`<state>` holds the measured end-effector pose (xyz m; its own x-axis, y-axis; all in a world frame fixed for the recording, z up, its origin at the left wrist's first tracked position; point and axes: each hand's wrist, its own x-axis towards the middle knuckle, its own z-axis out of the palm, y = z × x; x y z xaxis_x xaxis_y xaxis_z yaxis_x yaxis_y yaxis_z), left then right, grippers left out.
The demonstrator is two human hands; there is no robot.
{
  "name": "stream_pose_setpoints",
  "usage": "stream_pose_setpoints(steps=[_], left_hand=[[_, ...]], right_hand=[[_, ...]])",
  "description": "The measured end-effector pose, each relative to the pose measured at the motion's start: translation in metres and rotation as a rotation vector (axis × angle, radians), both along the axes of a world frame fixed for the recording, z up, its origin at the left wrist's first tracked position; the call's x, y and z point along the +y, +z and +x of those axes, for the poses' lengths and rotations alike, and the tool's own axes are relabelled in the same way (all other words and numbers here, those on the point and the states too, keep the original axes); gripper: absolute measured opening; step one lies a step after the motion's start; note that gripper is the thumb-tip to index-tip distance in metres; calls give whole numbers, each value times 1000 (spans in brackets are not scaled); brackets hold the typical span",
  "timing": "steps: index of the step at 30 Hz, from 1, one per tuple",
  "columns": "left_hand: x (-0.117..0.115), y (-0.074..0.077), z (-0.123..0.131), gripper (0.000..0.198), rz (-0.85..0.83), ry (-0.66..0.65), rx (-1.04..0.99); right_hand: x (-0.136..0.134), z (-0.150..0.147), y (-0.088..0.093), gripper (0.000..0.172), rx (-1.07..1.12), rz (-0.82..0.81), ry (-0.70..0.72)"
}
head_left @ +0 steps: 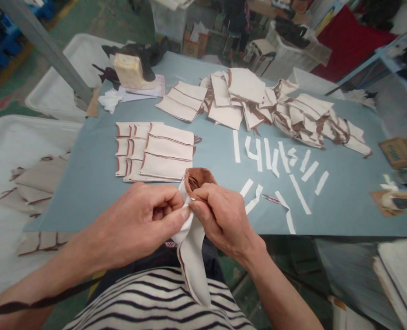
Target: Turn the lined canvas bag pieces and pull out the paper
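Both my hands pinch one cream fabric piece with brown trim (192, 247) at the near edge of the blue table (344, 211). My left hand (138, 222) grips its white edge with thumb and fingers. My right hand (220, 213) holds the brown-lined upper part, which is folded open. The lower end of the piece hangs down over my striped shirt. Just beyond my hands lies a neat stack of the same flat pieces (155, 151).
A loose heap of similar pieces (275, 105) spreads across the far side. White paper strips (279, 169) lie scattered at centre right, with a small pink tool (271, 199) among them. White trays (24, 151) stand at the left, one holding grey pieces (35, 183). A person stands beyond the table.
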<state>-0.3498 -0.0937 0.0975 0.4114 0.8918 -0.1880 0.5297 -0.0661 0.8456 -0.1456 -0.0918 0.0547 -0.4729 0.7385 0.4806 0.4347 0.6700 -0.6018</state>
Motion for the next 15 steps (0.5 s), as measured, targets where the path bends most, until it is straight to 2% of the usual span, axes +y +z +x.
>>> stream_pose_setpoints(steps=[4,9,15], left_hand=[[3,-3,-5,38,-38,-41,7],[6,-4,-8,36,-25,-45,21],[10,-3,-4,34,-105,7,-160]], right_hand=[[2,-1,0,35,2,-7,5],[1,-4,-3,29,20,-39,-6],[-4,-11,-5,22,164,-234,-23]])
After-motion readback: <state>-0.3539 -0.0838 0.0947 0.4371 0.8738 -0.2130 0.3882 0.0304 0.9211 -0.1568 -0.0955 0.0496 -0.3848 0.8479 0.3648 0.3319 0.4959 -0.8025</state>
